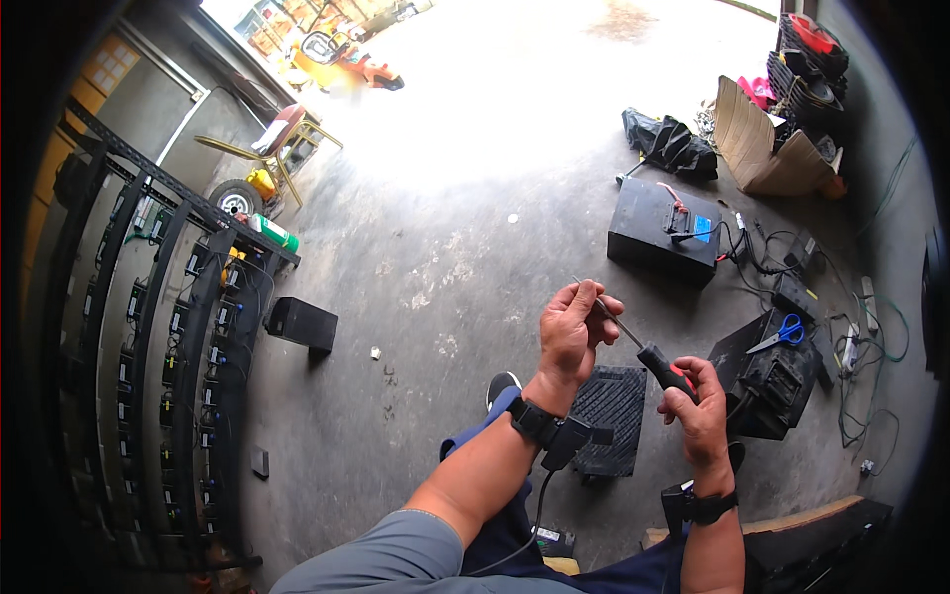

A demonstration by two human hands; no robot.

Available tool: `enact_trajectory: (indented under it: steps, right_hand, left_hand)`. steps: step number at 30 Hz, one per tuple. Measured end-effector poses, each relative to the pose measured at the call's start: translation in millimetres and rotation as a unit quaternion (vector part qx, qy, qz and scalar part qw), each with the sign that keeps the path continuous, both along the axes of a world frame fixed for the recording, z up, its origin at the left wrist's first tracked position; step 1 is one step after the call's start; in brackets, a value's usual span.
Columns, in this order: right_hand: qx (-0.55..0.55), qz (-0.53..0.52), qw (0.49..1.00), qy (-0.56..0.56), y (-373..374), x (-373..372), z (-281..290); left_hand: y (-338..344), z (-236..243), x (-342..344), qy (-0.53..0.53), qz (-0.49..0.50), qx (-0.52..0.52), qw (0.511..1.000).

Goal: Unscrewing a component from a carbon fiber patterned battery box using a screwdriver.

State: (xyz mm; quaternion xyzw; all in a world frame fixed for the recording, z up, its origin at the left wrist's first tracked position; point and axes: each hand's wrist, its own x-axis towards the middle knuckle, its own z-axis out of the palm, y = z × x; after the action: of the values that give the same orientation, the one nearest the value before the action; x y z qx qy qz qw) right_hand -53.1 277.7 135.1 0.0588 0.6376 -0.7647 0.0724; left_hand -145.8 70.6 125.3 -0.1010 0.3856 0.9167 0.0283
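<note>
A screwdriver (654, 358) with a black and red handle is held slantwise between my two hands, above a ribbed black plastic stool or crate (611, 421). My right hand (701, 411) is wrapped round its handle. My left hand (572, 332) is closed at the far end of the metal shaft, thumb and forefinger pinching near the tip; whether a small part is also between them cannot be made out. Right of my right hand sits a black box-shaped battery unit (767, 386), with blue-handled scissors (782, 333) lying on top.
A larger black battery case (661, 233) with cables stands ahead on the right. Loose wires and a power strip (869, 302) lie along the right wall. At left are a black metal rack (183, 366) of small devices, a black box (302, 324) and a chair (279, 139).
</note>
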Motion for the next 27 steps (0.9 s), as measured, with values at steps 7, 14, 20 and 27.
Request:
enact_trajectory:
  steps: [7, 14, 20, 27]
  right_hand:
    - [-0.082, 0.042, 0.994, -0.062, 9, -2, -9]
    - [-0.094, 0.015, 0.993, -0.068, 4, -2, 2]
    - [0.004, 0.015, 1.000, -0.025, 0, -2, 4]
    - [-0.091, 0.029, 0.990, -0.099, 9, -3, 5]
  left_hand:
    - [-3, 0, 1, 0.016, -0.032, 0.015, 0.999]
    - [-5, 0, 0, 0.020, -0.026, 0.015, 0.999]
    - [-7, -3, -1, 0.013, -0.011, -0.022, 1.000]
    - [-8, 2, -1, 0.039, -0.034, -0.004, 0.999]
